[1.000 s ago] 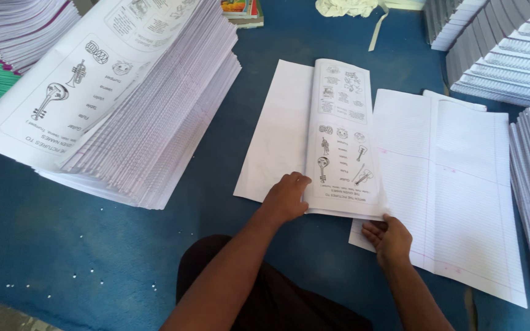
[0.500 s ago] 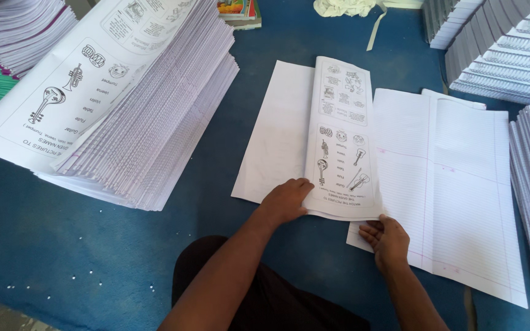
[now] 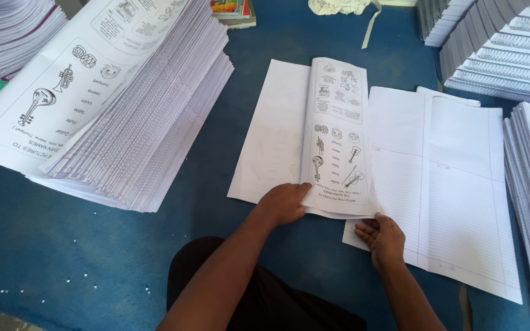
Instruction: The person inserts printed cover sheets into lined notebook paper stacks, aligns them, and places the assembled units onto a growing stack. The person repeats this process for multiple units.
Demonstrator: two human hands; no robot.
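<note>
Head view: your left hand point(image 3: 284, 203) lies flat, fingers together, pressing the near edge of the folded printed sheet point(image 3: 337, 138) at frame centre. Your right hand point(image 3: 383, 238) sits lower right of centre, palm up, fingers curled under the edge of the ruled sheets point(image 3: 449, 184). A tall stack of printed sheets point(image 3: 124, 104) occupies the upper left on the blue surface point(image 3: 62, 245).

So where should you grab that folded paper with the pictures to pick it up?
Probably at its near bottom edge, coming from the person's side. The folded picture sheet lies flat, long and narrow, and that edge lifts slightly off the blue table. The left hand already presses that corner; the right hand lies just below it.
</note>
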